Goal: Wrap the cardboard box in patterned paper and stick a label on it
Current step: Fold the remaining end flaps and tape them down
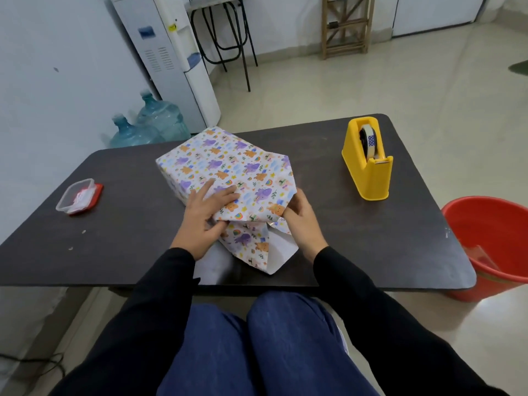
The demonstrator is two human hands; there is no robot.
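Patterned paper (228,164) covers the top and far sides of the cardboard box. The box itself is hidden beneath it, sitting mid-counter (385,232) and angled away to the left.

The near end is not closed. The bottom flap (251,244) lies out flat toward the counter edge, its white underside showing.

- Left grip (207,217): fingers spread flat on the top face, pressing the paper down at the near edge.
- Right grip (303,224): at the near right corner, thumb on top and fingers tucked under the overhang, pinching the side fold inward.

Step, as judged: folding the near end. Next: crease both side folds, lift the bottom flap up against the end and hold it, then free one hand for tape. No label seen yet.

Containers:
- Yellow tape dispenser (367,160), right of the box and well apart, with a roll loaded.
- Small clear tub (77,197) at far left, resting on its red lid. Contents are pale and unclear.
- Red bucket (491,247) on the floor to the right, with what looks like a clear scrap inside.
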